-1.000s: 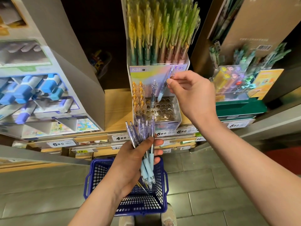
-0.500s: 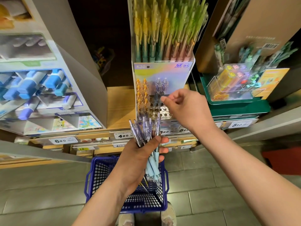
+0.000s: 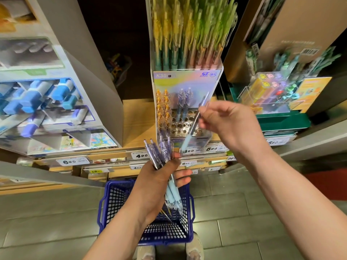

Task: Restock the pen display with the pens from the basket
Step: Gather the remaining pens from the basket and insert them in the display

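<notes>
My right hand pinches one pen just above the display holes; my left hand grips a bunch of pens over the basket.

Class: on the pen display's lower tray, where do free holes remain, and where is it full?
Free: the empty holes right of the orange pens and in front of the two blue pens. Full: the two left columns of orange pens; the upper tier is packed.
</notes>
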`<state>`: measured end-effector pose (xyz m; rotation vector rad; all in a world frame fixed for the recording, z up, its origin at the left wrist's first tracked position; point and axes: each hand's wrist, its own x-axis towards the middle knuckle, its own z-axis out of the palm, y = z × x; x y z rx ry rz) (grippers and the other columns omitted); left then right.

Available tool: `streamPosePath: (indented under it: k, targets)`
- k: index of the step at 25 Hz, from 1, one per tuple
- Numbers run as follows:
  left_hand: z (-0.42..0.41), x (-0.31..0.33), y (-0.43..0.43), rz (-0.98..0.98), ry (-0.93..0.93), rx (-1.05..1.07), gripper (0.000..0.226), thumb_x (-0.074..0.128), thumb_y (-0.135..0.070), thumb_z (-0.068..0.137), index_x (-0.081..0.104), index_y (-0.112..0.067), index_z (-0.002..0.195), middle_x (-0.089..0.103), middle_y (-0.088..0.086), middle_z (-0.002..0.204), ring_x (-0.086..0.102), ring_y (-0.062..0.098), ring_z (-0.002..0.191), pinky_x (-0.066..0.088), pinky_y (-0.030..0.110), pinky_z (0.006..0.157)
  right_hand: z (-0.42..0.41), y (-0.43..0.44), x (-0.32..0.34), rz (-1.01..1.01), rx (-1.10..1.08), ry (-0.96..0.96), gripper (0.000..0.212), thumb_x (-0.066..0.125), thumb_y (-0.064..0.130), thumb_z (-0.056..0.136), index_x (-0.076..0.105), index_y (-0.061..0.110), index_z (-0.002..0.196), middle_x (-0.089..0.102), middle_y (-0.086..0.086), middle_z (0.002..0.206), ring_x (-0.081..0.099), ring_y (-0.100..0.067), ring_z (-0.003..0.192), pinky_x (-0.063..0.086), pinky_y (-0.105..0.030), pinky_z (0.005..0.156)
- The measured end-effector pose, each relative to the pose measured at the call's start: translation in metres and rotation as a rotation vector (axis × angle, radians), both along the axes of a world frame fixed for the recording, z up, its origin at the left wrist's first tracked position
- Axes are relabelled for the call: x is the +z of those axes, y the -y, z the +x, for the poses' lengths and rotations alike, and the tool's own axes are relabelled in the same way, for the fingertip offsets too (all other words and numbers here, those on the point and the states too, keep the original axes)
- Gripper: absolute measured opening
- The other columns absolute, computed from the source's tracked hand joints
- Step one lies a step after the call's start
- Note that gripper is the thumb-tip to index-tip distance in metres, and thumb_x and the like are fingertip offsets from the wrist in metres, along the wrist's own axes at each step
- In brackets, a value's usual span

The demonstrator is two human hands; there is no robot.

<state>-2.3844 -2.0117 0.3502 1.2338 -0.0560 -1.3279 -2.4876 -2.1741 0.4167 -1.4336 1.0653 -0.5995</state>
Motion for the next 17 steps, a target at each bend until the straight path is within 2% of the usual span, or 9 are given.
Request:
streamPosePath:
  k: [2,5,8,10,12,14,15,17]
  targets:
    - [0.000,-0.002,-0.001,0.021,0.002,0.011,0.014,0.067,-0.010,0.095,0.075,-0.006,0.105,0.075,0.012,0.098,0.076,0.031,0.088,0.062,0.035,0.071,0.008,0.010,0.007,-0.195,-0.079,0.050,0.009,0.072,0.016,0.091,0.077,0.012,0.098,0.077,-0.005,0.087,0.073,-0.019,0.077,0.061,-0.045,0.084]
    - [0.000,-0.001,-0.002,0.018,-0.001,-0.003,0.017,0.066,-0.008,0.096,0.074,-0.006,0.111,0.076,0.014,0.104,0.076,0.031,0.090,0.062,0.037,0.073,0.023,0.017,0.008,-0.405,-0.155,0.004,0.007,0.074,0.021,0.091,0.077,0.018,0.096,0.077,0.007,0.082,0.074,-0.011,0.077,0.061,-0.036,0.080]
    - [0.001,-0.001,-0.004,-0.002,0.011,-0.006,0.020,0.065,-0.007,0.096,0.073,-0.008,0.114,0.077,0.008,0.108,0.076,0.028,0.091,0.062,0.037,0.075,0.032,0.015,0.001,-0.584,-0.104,-0.092,0.003,0.074,0.024,0.090,0.076,0.025,0.090,0.074,0.012,0.077,0.072,-0.005,0.077,0.059,-0.029,0.077]
    - [0.002,-0.002,-0.005,-0.014,0.007,0.001,0.022,0.065,-0.007,0.096,0.073,-0.009,0.116,0.077,0.006,0.109,0.076,0.026,0.089,0.062,0.036,0.075,0.034,0.013,-0.006,-0.712,-0.032,-0.191,0.011,0.073,0.026,0.091,0.078,0.020,0.099,0.076,0.007,0.085,0.072,-0.006,0.081,0.058,-0.028,0.079]
    - [0.003,-0.003,-0.005,-0.013,0.002,0.008,0.022,0.065,-0.007,0.095,0.074,-0.009,0.115,0.077,0.005,0.104,0.075,0.022,0.084,0.061,0.033,0.073,0.034,0.012,-0.011,-0.773,-0.002,-0.241,0.018,0.074,0.027,0.091,0.077,0.017,0.105,0.076,0.003,0.089,0.072,-0.007,0.082,0.058,-0.027,0.079]
    - [0.004,-0.005,-0.005,-0.007,-0.005,0.009,0.020,0.064,-0.005,0.096,0.077,-0.010,0.111,0.075,0.005,0.094,0.072,0.019,0.079,0.061,0.032,0.073,0.035,0.013,-0.013,-0.810,-0.023,-0.238,0.019,0.077,0.029,0.088,0.076,0.017,0.103,0.074,0.007,0.085,0.069,-0.002,0.077,0.056,-0.016,0.076]
    - [0.004,-0.005,-0.006,-0.007,-0.010,0.007,0.020,0.064,-0.005,0.096,0.078,-0.010,0.109,0.074,0.006,0.093,0.072,0.019,0.078,0.061,0.033,0.073,0.035,0.013,-0.014,-0.811,-0.029,-0.238,0.019,0.079,0.029,0.086,0.075,0.017,0.100,0.071,0.010,0.081,0.067,0.000,0.074,0.054,-0.012,0.074]
    - [0.003,-0.004,-0.006,-0.013,-0.019,-0.002,0.019,0.064,-0.005,0.096,0.075,-0.009,0.111,0.077,0.004,0.107,0.074,0.022,0.084,0.061,0.035,0.074,0.035,0.010,-0.019,-0.792,0.001,-0.282,0.017,0.081,0.029,0.083,0.072,0.019,0.094,0.064,0.016,0.075,0.065,0.000,0.070,0.052,-0.012,0.070]
